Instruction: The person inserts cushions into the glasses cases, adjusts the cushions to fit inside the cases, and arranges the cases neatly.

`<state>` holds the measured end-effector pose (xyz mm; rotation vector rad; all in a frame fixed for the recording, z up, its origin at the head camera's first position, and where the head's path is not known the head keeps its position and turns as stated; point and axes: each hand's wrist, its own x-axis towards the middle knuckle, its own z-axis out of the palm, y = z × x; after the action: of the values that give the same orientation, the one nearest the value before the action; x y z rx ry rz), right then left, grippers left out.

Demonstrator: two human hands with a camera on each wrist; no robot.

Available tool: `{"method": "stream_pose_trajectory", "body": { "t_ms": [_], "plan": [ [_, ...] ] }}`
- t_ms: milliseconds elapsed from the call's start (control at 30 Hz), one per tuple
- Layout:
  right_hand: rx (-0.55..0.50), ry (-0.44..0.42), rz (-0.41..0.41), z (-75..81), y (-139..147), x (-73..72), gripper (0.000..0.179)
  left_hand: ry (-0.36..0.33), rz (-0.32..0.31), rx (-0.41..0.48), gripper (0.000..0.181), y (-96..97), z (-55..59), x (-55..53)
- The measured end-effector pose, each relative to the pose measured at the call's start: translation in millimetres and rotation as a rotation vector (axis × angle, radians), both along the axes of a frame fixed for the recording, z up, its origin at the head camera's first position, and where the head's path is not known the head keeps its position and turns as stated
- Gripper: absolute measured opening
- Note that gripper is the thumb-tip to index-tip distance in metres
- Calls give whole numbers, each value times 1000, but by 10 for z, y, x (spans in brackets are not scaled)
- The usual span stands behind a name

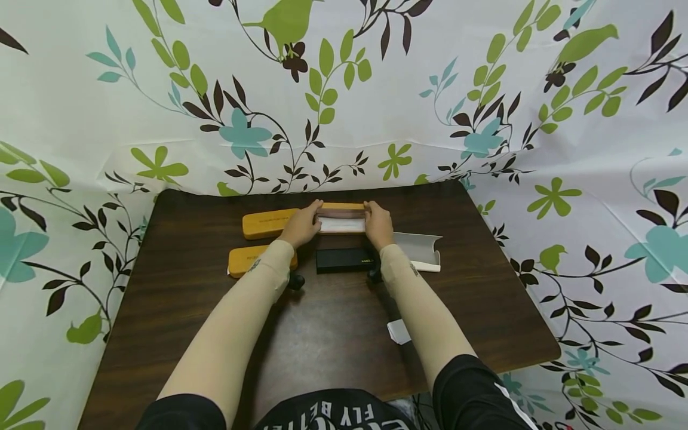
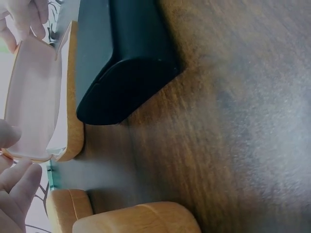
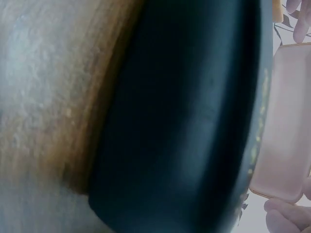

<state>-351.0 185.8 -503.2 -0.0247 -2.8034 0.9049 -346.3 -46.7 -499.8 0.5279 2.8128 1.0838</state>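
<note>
Wooden case (image 1: 341, 216), opened up with its pale pink lining showing, lies at the far middle of the dark brown table (image 1: 484, 310), its long axis running left to right across the person's view. The left hand (image 1: 303, 225) pinches its left end and the right hand (image 1: 378, 222) pinches its right end, fingers curled over the raised lid edge. From the left wrist view the lining (image 2: 34, 97) faces up and toward the person, the hinge side away.

Just nearer than the case lies a black case (image 1: 346, 260), closed, parallel to it and not touching; it fills most of the right wrist view (image 3: 180, 116). To the left of the open case sits a closed wooden case (image 1: 267, 223), end to end with it, and another wooden case (image 1: 248, 261) lies nearer still on that side. To the right lies a white sleeve (image 1: 421, 251), partly behind the right wrist. A small white slip (image 1: 399, 331) rests near the table's front edge.
</note>
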Motion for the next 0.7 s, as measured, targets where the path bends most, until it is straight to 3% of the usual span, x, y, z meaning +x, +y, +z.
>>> {"method": "stream_pose_trajectory", "body": {
  "t_ms": [433,700],
  "plan": [
    [-52,56,-29,-6,-29,34,18,12,-1,3,62,-21,-61,69],
    [-68,88,-21,-27,-18,65,15,16,-2,53,63,-14,-70,152]
  ]
}}
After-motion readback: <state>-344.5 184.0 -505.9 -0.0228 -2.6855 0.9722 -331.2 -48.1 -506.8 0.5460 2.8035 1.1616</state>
